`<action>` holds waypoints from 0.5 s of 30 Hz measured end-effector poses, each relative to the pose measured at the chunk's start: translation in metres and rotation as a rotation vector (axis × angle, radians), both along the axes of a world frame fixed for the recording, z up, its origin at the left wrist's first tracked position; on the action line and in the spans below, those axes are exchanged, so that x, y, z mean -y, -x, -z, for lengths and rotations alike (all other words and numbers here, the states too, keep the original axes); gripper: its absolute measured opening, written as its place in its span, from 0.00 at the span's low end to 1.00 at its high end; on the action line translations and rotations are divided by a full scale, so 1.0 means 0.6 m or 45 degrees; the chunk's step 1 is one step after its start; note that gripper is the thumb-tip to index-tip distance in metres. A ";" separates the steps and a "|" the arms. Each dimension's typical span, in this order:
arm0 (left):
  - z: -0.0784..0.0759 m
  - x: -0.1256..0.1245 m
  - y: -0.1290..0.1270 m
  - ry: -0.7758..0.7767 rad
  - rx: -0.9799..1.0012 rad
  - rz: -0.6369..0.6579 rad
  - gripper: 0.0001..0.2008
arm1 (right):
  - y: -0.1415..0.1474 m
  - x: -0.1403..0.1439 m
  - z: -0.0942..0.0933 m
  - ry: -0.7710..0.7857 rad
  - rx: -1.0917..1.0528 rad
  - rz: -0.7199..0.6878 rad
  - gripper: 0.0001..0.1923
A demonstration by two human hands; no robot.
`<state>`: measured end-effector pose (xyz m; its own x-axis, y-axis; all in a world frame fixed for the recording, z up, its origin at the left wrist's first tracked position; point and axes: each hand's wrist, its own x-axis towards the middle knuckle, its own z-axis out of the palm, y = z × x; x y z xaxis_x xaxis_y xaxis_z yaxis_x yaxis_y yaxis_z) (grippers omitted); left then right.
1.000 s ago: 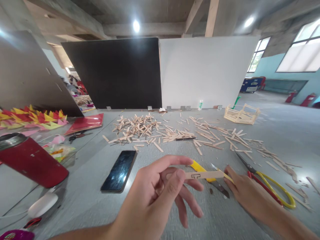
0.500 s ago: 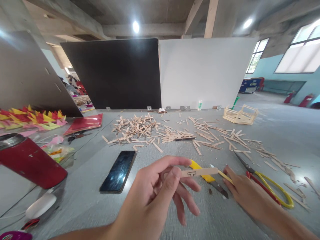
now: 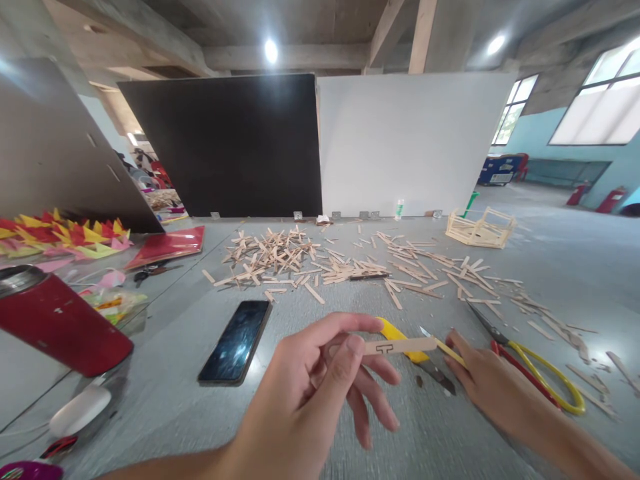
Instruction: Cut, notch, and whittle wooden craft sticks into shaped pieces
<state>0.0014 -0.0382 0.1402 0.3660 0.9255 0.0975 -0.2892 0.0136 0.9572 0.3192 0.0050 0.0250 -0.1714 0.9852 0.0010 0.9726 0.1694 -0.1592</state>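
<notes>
Head view, from my remote post: the left hand [image 3: 305,387] held a stick [image 3: 400,346] pinched between thumb and index finger, the other fingers spread loosely below. I noted a dark T-shaped outline on its face. The stick was up in front of the hand, above the table [image 3: 165,427], its free end pointing right toward the knife [image 3: 449,352].

The right hand [image 3: 480,373] had closed around that knife, blade tip angled up and left; whether blade and stick touched, I could not tell. Beyond the stick lay a yellow cutter [image 3: 416,355], dark blade toward the right hand. Shears [image 3: 540,377] lay just right of that hand. I logged a phone [image 3: 234,343] left of the left hand, a loose stick pile [image 3: 275,253] farther back, and a pale frame [image 3: 481,235] back right.
</notes>
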 end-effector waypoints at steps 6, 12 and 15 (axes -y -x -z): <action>-0.001 -0.004 0.000 -0.006 -0.005 0.002 0.17 | 0.000 0.001 0.000 0.006 -0.026 0.005 0.10; -0.002 0.000 0.000 0.007 -0.030 0.005 0.16 | -0.016 -0.005 0.007 0.024 -0.110 -0.001 0.14; 0.000 0.002 -0.001 -0.004 -0.041 0.000 0.15 | -0.025 -0.009 0.010 0.031 -0.159 0.004 0.15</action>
<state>0.0021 -0.0391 0.1405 0.3690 0.9252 0.0886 -0.2583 0.0105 0.9660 0.3340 0.0102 0.0189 -0.1686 0.9857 -0.0016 0.9455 0.1612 -0.2830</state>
